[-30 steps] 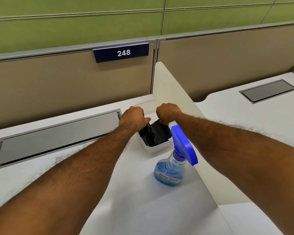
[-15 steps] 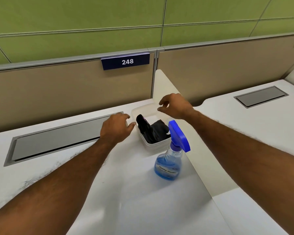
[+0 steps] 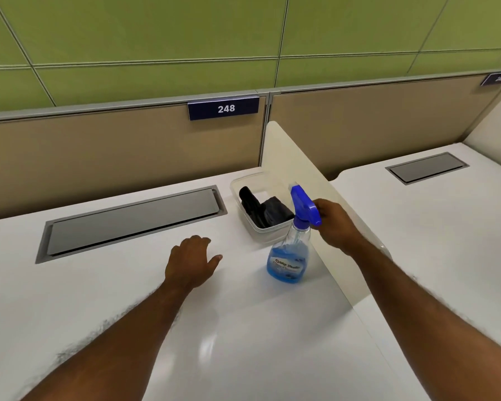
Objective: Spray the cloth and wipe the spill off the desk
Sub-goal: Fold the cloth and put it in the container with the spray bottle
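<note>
A dark cloth (image 3: 268,211) lies crumpled in a clear plastic container (image 3: 261,236) at the back of the white desk (image 3: 243,328). In front of the container stands a spray bottle (image 3: 287,261) with blue liquid and a blue trigger head. My right hand (image 3: 336,224) is against the rear of that head, thumb above it; its fingers are hidden behind the sprayer, so a grip cannot be told. My left hand (image 3: 190,263) rests palm down on the desk to the left of the bottle, holding nothing. No spill shows on the glossy surface.
A grey cable hatch (image 3: 133,221) is set into the desk at the back left. A cream divider panel (image 3: 289,157) runs along the desk's right side, just behind the bottle. Beyond it is a neighbouring desk (image 3: 431,241). A tan partition with a "248" sign (image 3: 223,108) closes the back.
Both hands have left the container and the cloth. My left hand dropped back onto the desk; my right hand moved down and right to the sprayer head. The bottle stays in place.
</note>
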Demonstrator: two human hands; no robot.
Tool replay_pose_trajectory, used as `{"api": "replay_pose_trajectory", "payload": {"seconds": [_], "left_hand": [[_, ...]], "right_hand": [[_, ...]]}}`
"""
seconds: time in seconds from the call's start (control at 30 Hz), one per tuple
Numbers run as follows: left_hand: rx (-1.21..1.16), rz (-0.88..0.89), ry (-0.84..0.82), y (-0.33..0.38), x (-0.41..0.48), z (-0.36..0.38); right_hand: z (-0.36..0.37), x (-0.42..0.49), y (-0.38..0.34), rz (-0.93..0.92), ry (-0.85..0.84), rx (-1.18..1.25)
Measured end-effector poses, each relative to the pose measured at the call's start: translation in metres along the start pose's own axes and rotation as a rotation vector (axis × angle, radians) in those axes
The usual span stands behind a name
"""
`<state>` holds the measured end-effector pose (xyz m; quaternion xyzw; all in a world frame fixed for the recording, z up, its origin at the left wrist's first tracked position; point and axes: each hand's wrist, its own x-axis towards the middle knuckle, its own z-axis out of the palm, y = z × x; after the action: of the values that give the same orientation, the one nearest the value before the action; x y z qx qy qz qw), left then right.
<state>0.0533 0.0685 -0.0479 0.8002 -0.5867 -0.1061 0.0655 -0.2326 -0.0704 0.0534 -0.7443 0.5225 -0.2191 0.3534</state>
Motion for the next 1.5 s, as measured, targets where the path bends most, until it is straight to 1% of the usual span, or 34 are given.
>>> {"api": "replay_pose_trajectory", "payload": {"seconds": [0.1,0.17,0.2,0.33,0.43,0.53,0.63,0.8,0.93,1.1,1.23,1.5], "left_hand": [[-0.002,0.015,-0.013,0.004,-0.006,0.004],[0.001,0.021,-0.03,0.008,-0.008,0.006],[0.001,0.023,-0.036,0.01,-0.009,0.008],[-0.005,0.017,-0.071,0.017,-0.009,0.015],[-0.04,0.022,-0.069,0.023,-0.004,0.017],[-0.199,0.002,-0.044,0.031,0.006,0.014],[-0.381,-0.074,-0.05,0.045,0.022,0.007],[-0.539,-0.144,-0.08,0.075,0.056,-0.007],[-0.736,-0.15,-0.117,0.091,0.072,-0.011],[-0.897,-0.073,-0.112,0.099,0.073,-0.004],[-0.991,-0.1,-0.196,0.094,0.075,0.005],[-1.144,-0.2,-0.222,0.095,0.081,0.014]], "right_hand": [[0.011,-0.024,0.009,0.001,-0.114,-0.013],[0.019,-0.037,0.013,0.049,-0.203,0.059],[0.024,-0.042,0.014,0.066,-0.22,0.1],[0.039,-0.05,0.014,0.071,-0.132,0.207],[0.042,-0.047,0.012,0.073,-0.074,0.234],[0.04,-0.042,0.011,0.071,-0.054,0.209],[0.034,-0.037,0.007,0.059,-0.048,0.184],[0.008,-0.02,-0.023,-0.014,-0.006,0.188],[-0.019,-0.004,-0.049,-0.107,0.029,0.156],[-0.037,0.025,-0.074,-0.179,0.127,0.134],[-0.037,0.06,-0.084,-0.166,0.096,0.173],[-0.005,0.139,-0.083,-0.101,0.027,0.297]]}}
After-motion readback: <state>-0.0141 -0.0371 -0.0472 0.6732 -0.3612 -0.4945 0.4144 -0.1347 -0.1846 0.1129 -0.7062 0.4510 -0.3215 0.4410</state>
